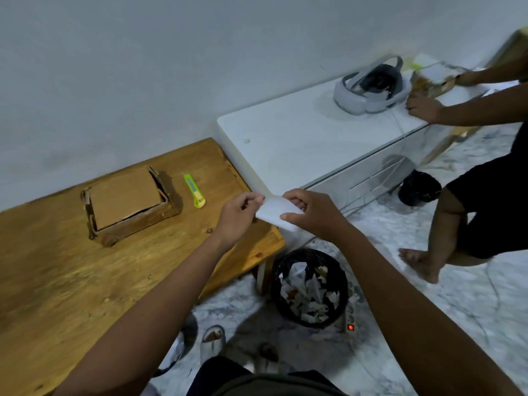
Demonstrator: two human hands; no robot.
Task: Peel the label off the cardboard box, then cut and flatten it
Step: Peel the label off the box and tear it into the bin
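The brown cardboard box (128, 201) sits on the wooden table (71, 281) at the left, its top flap bare of any label. Just to its right lies a green and yellow utility knife (194, 190). Over the table's right corner both my hands hold a white peeled label (274, 212). My left hand (240, 215) pinches its left edge, and my right hand (311, 212) pinches its right side between thumb and fingers. The label hangs in the air above a black waste bin.
The black waste bin (310, 287) full of torn paper stands on the marble floor below my hands. A white cabinet (300, 144) carries a headset (371, 87). Another person (471, 201) at the right handles a second box (434, 78). A power strip (351, 318) lies beside the bin.
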